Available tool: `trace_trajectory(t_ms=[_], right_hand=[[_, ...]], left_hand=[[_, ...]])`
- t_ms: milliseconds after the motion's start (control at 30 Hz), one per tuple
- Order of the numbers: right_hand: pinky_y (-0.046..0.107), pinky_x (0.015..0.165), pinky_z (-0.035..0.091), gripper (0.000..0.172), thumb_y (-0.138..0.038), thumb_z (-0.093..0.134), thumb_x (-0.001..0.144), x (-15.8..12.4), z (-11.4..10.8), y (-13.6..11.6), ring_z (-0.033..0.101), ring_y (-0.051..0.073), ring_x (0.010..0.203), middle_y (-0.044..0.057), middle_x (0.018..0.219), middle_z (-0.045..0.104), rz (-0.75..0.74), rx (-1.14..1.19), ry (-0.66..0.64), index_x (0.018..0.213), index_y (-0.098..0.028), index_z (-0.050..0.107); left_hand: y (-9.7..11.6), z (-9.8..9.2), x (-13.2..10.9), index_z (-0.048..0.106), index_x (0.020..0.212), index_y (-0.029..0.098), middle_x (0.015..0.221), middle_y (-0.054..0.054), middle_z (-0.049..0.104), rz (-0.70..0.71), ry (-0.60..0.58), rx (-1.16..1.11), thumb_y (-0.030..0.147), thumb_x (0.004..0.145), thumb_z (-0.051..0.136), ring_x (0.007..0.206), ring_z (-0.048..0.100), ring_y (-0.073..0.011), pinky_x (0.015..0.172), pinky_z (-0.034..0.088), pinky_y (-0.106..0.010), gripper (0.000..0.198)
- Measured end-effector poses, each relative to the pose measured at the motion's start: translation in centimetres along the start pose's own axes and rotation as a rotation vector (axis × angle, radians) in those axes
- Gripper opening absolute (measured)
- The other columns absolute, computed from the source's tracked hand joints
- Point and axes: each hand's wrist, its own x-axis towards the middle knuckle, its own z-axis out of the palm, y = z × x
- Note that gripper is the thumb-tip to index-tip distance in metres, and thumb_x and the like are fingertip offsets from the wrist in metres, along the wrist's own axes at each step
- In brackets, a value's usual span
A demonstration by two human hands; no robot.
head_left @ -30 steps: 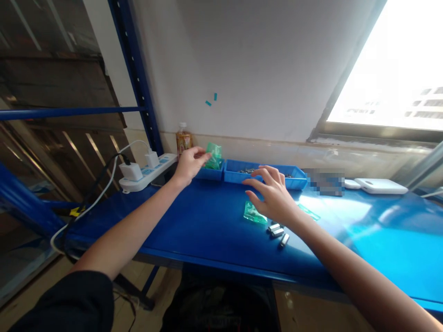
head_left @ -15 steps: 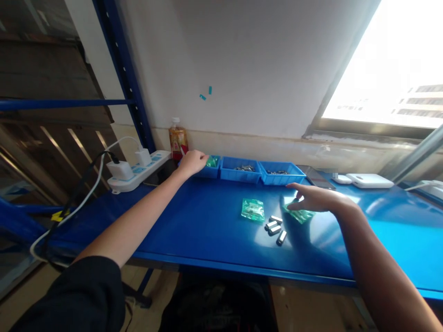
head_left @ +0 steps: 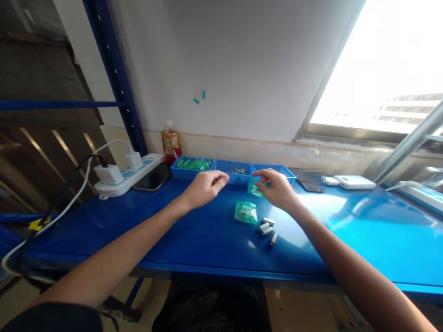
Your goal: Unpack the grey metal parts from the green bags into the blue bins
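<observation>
My right hand pinches a small green plastic bag, which hangs in front of the blue bins. To its left my left hand is closed, thumb and fingertips together; whether anything is between them I cannot make out. A second green bag with pale pieces inside lies flat on the table below both hands. Beside that bag rest several short metal cylinders. More green bags fill the left blue bin. Small metal parts lie in the middle bin; my right hand partly covers the right bin.
A white power strip with plugged-in chargers and cables stands at the left, next to a dark phone. Behind it is a drink bottle. Another phone and a white device lie at the right of the blue table.
My left hand has come back from the left bin toward the middle. My right hand has lifted the green bag off the table and moved left. The view has shifted slightly.
</observation>
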Motion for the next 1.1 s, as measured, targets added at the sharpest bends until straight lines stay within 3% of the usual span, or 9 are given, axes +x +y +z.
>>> trace_trajectory(t_ms=[67,133,267,333,533,667,767,967,1100], right_hand=[[0.028,0.062,0.047,0.017,-0.019,0.059,0.079,0.4,0.9,-1.8,0.057,0.015,0.067,0.002,0.076,0.059,-0.088,0.07,0.103,0.094,-0.019,0.067],[0.028,0.067,0.049,0.015,-0.017,0.055,0.083,0.3,2.1,-3.1,0.059,0.016,0.074,0.004,0.081,0.06,-0.243,0.112,0.164,0.093,-0.019,0.066],[0.032,0.077,0.049,0.024,-0.012,0.045,0.088,-1.3,4.0,-3.9,0.058,0.019,0.086,0.008,0.092,0.062,-0.581,0.054,0.034,0.103,-0.021,0.062],[0.034,0.08,0.049,0.025,-0.014,0.046,0.089,-2.0,4.1,-4.0,0.058,0.02,0.091,0.008,0.098,0.063,-0.593,0.048,-0.019,0.108,-0.022,0.059],[0.032,0.07,0.046,0.019,-0.035,0.052,0.088,-1.3,2.9,-3.2,0.057,0.02,0.075,0.004,0.075,0.062,-0.126,0.14,0.191,0.09,-0.019,0.063],[0.028,0.059,0.04,0.049,-0.055,0.039,0.091,-1.1,2.8,-2.4,0.053,0.016,0.061,0.002,0.062,0.06,0.196,0.378,-0.018,0.071,-0.018,0.063],[0.028,0.061,0.041,0.06,-0.065,0.033,0.089,-1.2,3.1,-2.5,0.052,0.014,0.059,0.002,0.06,0.059,0.238,0.553,-0.102,0.059,-0.018,0.056],[0.027,0.055,0.043,0.056,-0.076,0.036,0.08,-1.3,3.6,-3.7,0.056,0.016,0.053,0.0,0.054,0.06,0.436,0.999,-0.136,0.077,-0.021,0.048],[0.029,0.058,0.046,0.044,-0.061,0.056,0.078,-1.4,3.3,-4.2,0.059,0.016,0.057,0.0,0.06,0.062,0.543,1.176,-0.217,0.092,-0.019,0.053]], left_hand=[[0.9,1.2,-0.5,0.069,0.095,0.015,0.081,-0.007,0.069,-0.13,-0.14,-0.218,0.056,0.086,0.046,0.07,0.061,-0.0179,0.065,0.044,-0.027,0.048],[0.9,1.9,-0.7,0.068,0.089,0.012,0.075,-0.007,0.067,-0.279,-0.197,-0.439,0.065,0.084,0.041,0.062,0.059,-0.0159,0.059,0.043,-0.026,0.059],[-0.4,1.9,-0.7,0.062,0.069,0.012,0.062,-0.002,0.059,-0.392,-0.181,-0.512,0.057,0.077,0.059,0.058,0.052,-0.0119,0.058,0.039,-0.024,0.045],[-0.9,1.8,-0.7,0.059,0.064,0.013,0.058,0.001,0.054,-0.348,-0.154,-0.454,0.046,0.074,0.065,0.057,0.049,-0.0107,0.058,0.037,-0.023,0.035],[-0.6,1.8,-0.5,0.063,0.082,0.015,0.068,0.001,0.061,-0.214,0.037,-0.482,0.036,0.075,0.067,0.064,0.055,-0.0122,0.063,0.041,-0.024,0.022],[-0.3,1.8,-0.4,0.061,0.088,0.017,0.074,-0.001,0.065,-0.126,0.065,-0.502,0.033,0.074,0.069,0.069,0.059,-0.0133,0.067,0.042,-0.024,0.023],[-0.3,1.9,-0.4,0.061,0.087,0.017,0.075,-0.002,0.066,-0.095,0.043,-0.477,0.033,0.075,0.069,0.072,0.06,-0.0146,0.069,0.043,-0.025,0.022],[-0.2,1.9,-0.8,0.063,0.092,0.018,0.086,-0.004,0.069,-0.057,0.065,-0.379,0.036,0.078,0.066,0.081,0.063,-0.0179,0.07,0.045,-0.025,0.023],[0.3,1.5,-1.1,0.065,0.088,0.019,0.092,-0.004,0.069,0.026,0.115,-0.196,0.031,0.083,0.059,0.086,0.063,-0.0179,0.072,0.046,-0.025,0.014]])
